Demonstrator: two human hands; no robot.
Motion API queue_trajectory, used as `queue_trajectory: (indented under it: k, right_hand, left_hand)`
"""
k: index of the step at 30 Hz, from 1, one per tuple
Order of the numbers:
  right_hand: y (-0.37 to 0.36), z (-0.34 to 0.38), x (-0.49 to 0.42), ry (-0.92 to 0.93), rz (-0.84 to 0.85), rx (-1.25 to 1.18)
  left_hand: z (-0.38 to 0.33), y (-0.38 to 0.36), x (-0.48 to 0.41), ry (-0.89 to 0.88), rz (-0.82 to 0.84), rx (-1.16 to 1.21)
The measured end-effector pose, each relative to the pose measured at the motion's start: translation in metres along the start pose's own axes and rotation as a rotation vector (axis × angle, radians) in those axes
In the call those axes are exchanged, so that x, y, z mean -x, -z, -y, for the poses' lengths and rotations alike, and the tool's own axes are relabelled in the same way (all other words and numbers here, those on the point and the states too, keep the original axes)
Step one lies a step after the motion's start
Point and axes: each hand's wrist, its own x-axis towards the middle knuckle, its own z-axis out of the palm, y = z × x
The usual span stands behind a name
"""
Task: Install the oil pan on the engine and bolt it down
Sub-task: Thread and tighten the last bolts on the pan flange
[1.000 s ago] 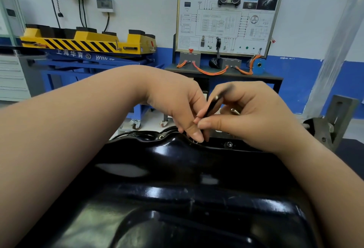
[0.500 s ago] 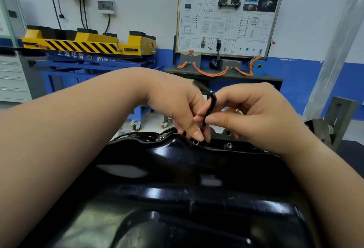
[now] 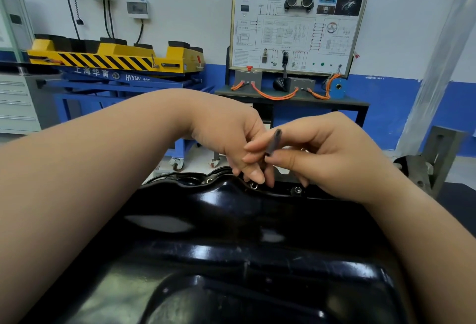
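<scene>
Bolting stage: oil pan [image 3: 231,220] seated. Right hand [image 3: 329,153] pinches a slim dark tool [image 3: 273,142]; left hand [image 3: 231,143] fingertips bunch at a flange bolt [image 3: 253,185] — grip unclear. Next — seat the tool squarely, then turn.

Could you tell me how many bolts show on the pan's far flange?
2: one bolt under the hex key by the left hand, another bolt right, below the right hand. More may be hidden.

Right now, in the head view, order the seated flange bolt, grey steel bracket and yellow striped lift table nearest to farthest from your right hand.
1. Seated flange bolt: just under the right hand.
2. Grey steel bracket: to the right.
3. Yellow striped lift table: far left, by the wall.
</scene>
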Motion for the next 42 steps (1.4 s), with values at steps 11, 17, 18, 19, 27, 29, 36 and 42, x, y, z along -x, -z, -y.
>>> queue_trajectory:
  k: [11, 17, 18, 19, 27, 29, 36, 42]
  right_hand:
    - [-0.002, 0.008, -0.002, -0.045, -0.018, 0.119]
    - [0.006, 0.005, 0.002, -0.047, 0.116, 0.046]
    - [0.006, 0.004, 0.002, -0.043, 0.092, 0.052]
    - [0.005, 0.003, 0.002, -0.042, 0.058, 0.063]
    - [-0.002, 0.006, -0.003, -0.041, -0.014, 0.168]
    - [-0.001, 0.007, -0.003, -0.056, -0.006, 0.166]
    - [0.005, 0.006, 0.002, -0.075, 0.078, -0.005]
    - [-0.001, 0.004, -0.001, -0.073, -0.028, 0.069]
  left_hand:
    - [0.0, 0.001, -0.003, 0.03, -0.023, -0.041]
    - [0.001, 0.001, -0.002, 0.027, 0.013, -0.025]
    - [0.001, 0.002, -0.002, 0.022, 0.02, -0.022]
    - [0.001, 0.002, -0.002, 0.016, 0.022, -0.015]
    - [0.003, 0.001, -0.004, 0.04, 0.009, -0.059]
    - [0.004, 0.001, -0.005, 0.042, -0.003, -0.07]
    - [0.009, 0.0, -0.005, 0.058, 0.007, -0.036]
    - [0.006, 0.0, -0.004, 0.055, 0.032, -0.027]
